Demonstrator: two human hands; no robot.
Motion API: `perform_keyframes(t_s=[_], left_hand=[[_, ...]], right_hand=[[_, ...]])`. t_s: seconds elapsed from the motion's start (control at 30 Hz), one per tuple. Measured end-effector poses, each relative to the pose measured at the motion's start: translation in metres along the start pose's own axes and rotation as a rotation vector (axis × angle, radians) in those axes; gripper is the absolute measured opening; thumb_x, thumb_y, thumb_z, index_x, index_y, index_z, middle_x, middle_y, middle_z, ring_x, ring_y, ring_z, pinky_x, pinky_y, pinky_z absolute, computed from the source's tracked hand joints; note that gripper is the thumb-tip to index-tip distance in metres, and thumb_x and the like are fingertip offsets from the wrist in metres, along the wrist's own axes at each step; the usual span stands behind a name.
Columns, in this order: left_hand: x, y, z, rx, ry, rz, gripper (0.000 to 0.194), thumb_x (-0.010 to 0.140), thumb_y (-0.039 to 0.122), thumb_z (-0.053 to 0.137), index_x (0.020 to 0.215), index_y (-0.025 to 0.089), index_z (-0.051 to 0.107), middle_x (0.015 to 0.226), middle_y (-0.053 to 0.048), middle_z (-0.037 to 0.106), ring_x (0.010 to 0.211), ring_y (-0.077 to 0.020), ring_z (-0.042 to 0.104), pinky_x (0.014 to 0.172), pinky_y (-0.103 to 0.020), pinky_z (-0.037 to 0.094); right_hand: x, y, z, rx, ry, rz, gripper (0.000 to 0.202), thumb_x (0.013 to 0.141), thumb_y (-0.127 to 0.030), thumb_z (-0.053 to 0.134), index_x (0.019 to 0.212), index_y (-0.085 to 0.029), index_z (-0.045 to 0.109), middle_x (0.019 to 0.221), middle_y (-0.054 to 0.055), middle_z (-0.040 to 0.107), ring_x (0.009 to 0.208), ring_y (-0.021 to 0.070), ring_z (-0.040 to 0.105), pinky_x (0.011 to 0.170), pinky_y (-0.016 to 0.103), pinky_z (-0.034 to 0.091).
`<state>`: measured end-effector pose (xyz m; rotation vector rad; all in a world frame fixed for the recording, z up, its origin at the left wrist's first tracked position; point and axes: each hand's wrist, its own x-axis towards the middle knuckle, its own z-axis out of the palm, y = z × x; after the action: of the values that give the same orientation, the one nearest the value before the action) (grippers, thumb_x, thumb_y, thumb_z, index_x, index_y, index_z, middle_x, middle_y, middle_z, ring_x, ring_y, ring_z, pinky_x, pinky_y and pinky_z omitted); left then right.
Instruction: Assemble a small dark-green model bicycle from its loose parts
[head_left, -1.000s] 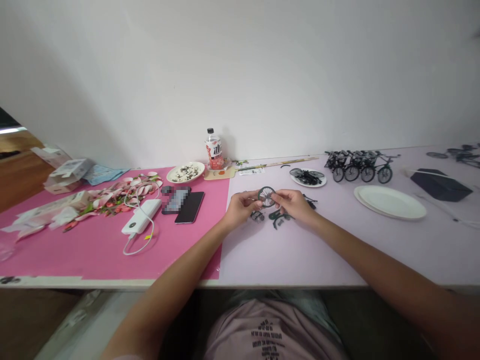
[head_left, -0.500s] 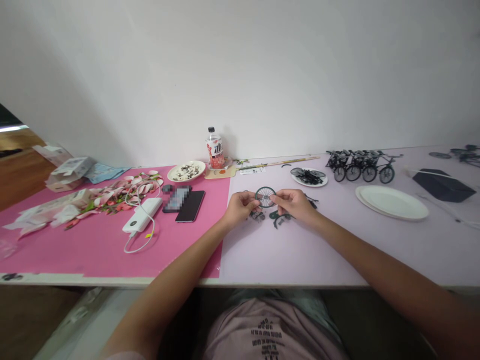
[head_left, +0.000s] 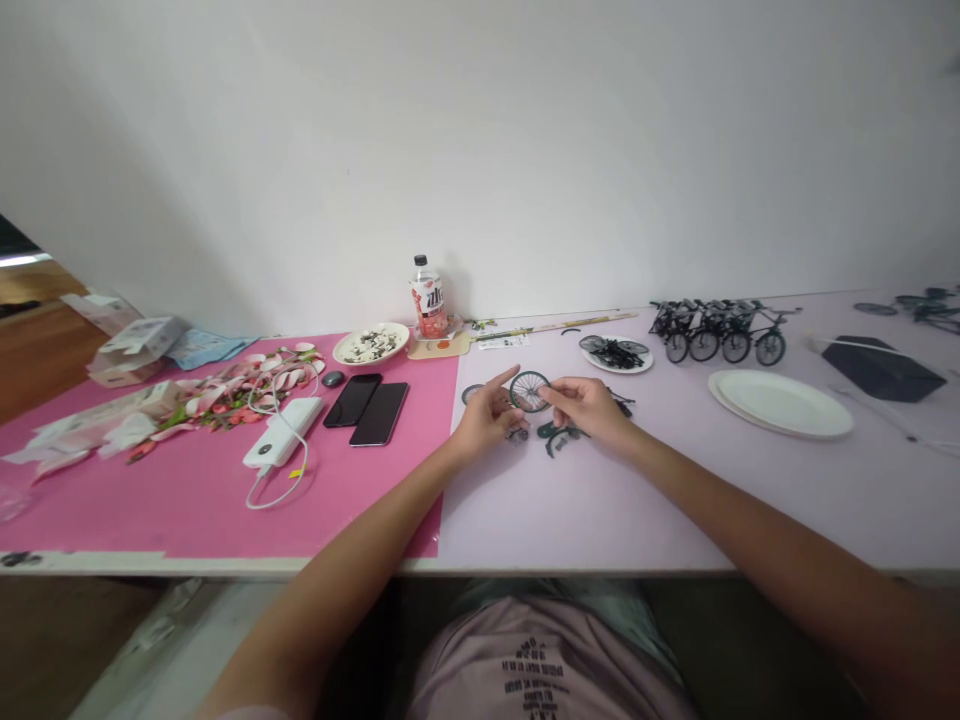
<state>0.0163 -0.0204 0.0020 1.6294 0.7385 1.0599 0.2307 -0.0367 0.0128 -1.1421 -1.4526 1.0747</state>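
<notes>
A small toy bicycle wheel (head_left: 529,391), dark-rimmed with thin spokes, is held upright above the pale table, pinched at its right side between the thumb and fingers of my right hand (head_left: 586,407). Just left of the wheel is my left hand (head_left: 481,422), its index finger stretched out and its thumb apart from it. Whether a fingertip touches the rim I cannot tell. Dark green bicycle parts (head_left: 561,434) lie beneath the hands. Another wheel (head_left: 471,393) shows in part behind my left hand, and black parts (head_left: 624,404) are partly covered by my right hand.
A plate of black parts (head_left: 616,354) stands behind, near a row of assembled toy bicycles (head_left: 724,332). White oval plates (head_left: 784,404) and a dark box (head_left: 882,368) are at right. Phones (head_left: 379,414), a white power bank (head_left: 283,432), petals (head_left: 232,392) and a drink bottle (head_left: 429,300) are left.
My left hand has loosened from the wheel, its index finger now stretched out and apart from the thumb. My right hand still holds the wheel in nearly the same place.
</notes>
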Motion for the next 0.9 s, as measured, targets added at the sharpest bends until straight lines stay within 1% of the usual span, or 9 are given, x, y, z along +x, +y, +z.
perform_keyframes(t_s=[0.07, 0.1, 0.17, 0.3, 0.47, 0.6, 0.77, 0.83, 0.9], left_hand=[[-0.002, 0.0, 0.001, 0.064, -0.002, 0.015, 0.083, 0.088, 0.019, 0.073, 0.164, 0.022, 0.039, 0.091, -0.003, 0.068, 0.074, -0.0158, 0.075, 0.068, -0.026, 0.057], [-0.003, 0.001, 0.001, 0.111, -0.013, 0.023, 0.083, 0.088, 0.018, 0.071, 0.164, 0.021, 0.038, 0.086, -0.001, 0.067, 0.072, -0.0153, 0.075, 0.066, -0.024, 0.055], [-0.004, 0.003, 0.001, 0.187, -0.029, 0.033, 0.08, 0.088, 0.016, 0.069, 0.163, 0.018, 0.041, 0.078, 0.002, 0.064, 0.07, -0.0149, 0.074, 0.063, -0.022, 0.052], [-0.005, 0.008, 0.001, 0.212, -0.016, 0.041, 0.075, 0.086, 0.015, 0.066, 0.158, 0.014, 0.046, 0.075, 0.001, 0.064, 0.069, -0.0157, 0.073, 0.064, -0.023, 0.053], [-0.006, 0.01, 0.0, 0.25, -0.004, 0.058, 0.072, 0.085, 0.013, 0.066, 0.155, 0.014, 0.05, 0.073, 0.002, 0.064, 0.068, -0.0149, 0.071, 0.067, -0.024, 0.054], [-0.006, 0.01, 0.0, 0.289, -0.002, 0.067, 0.071, 0.085, 0.014, 0.065, 0.155, 0.015, 0.049, 0.072, 0.004, 0.06, 0.067, -0.0146, 0.07, 0.065, -0.022, 0.053], [-0.007, 0.01, 0.002, 0.367, 0.018, 0.113, 0.069, 0.089, 0.018, 0.066, 0.156, 0.018, 0.049, 0.081, 0.001, 0.064, 0.067, -0.0126, 0.068, 0.063, -0.021, 0.05], [-0.006, 0.009, 0.001, 0.4, 0.029, 0.134, 0.067, 0.093, 0.022, 0.065, 0.158, 0.02, 0.047, 0.09, -0.002, 0.067, 0.071, -0.013, 0.07, 0.066, -0.022, 0.051], [-0.004, 0.007, -0.003, 0.44, 0.055, 0.147, 0.06, 0.099, 0.025, 0.057, 0.158, 0.02, 0.045, 0.099, -0.005, 0.07, 0.078, -0.0143, 0.071, 0.073, -0.024, 0.054]], right_hand=[[-0.001, 0.0, 0.0, -0.004, -0.011, -0.007, 0.058, 0.075, -0.073, 0.081, 0.087, -0.017, 0.075, 0.055, 0.001, 0.063, 0.051, 0.0138, 0.057, 0.051, 0.025, 0.045], [-0.001, 0.0, 0.0, -0.009, -0.02, -0.012, 0.058, 0.076, -0.073, 0.08, 0.087, -0.017, 0.075, 0.055, 0.0, 0.063, 0.051, 0.0134, 0.057, 0.051, 0.025, 0.045], [-0.002, 0.0, 0.0, -0.02, -0.036, -0.024, 0.058, 0.078, -0.073, 0.079, 0.086, -0.016, 0.074, 0.055, 0.0, 0.062, 0.051, 0.0129, 0.056, 0.051, 0.024, 0.044], [-0.003, -0.002, 0.001, -0.047, -0.045, -0.027, 0.061, 0.077, -0.076, 0.077, 0.087, -0.016, 0.074, 0.054, 0.0, 0.062, 0.05, 0.0133, 0.055, 0.05, 0.025, 0.044], [-0.003, -0.004, 0.002, -0.045, -0.047, -0.023, 0.061, 0.075, -0.076, 0.079, 0.086, -0.016, 0.074, 0.054, 0.0, 0.062, 0.049, 0.0134, 0.056, 0.05, 0.025, 0.045], [-0.002, -0.004, 0.002, -0.037, -0.052, -0.019, 0.058, 0.075, -0.074, 0.079, 0.086, -0.017, 0.073, 0.054, 0.0, 0.062, 0.05, 0.0135, 0.056, 0.051, 0.025, 0.045], [-0.001, -0.001, 0.003, -0.027, -0.034, -0.038, 0.057, 0.078, -0.074, 0.078, 0.087, -0.017, 0.072, 0.055, -0.001, 0.061, 0.052, 0.0137, 0.057, 0.053, 0.025, 0.047], [-0.001, 0.0, 0.002, -0.019, -0.012, -0.049, 0.057, 0.078, -0.074, 0.078, 0.087, -0.018, 0.072, 0.058, 0.0, 0.062, 0.054, 0.0142, 0.058, 0.053, 0.025, 0.047], [0.0, 0.0, 0.002, -0.014, 0.022, -0.057, 0.058, 0.078, -0.074, 0.078, 0.09, -0.018, 0.073, 0.063, 0.001, 0.064, 0.056, 0.0144, 0.057, 0.051, 0.026, 0.047]])
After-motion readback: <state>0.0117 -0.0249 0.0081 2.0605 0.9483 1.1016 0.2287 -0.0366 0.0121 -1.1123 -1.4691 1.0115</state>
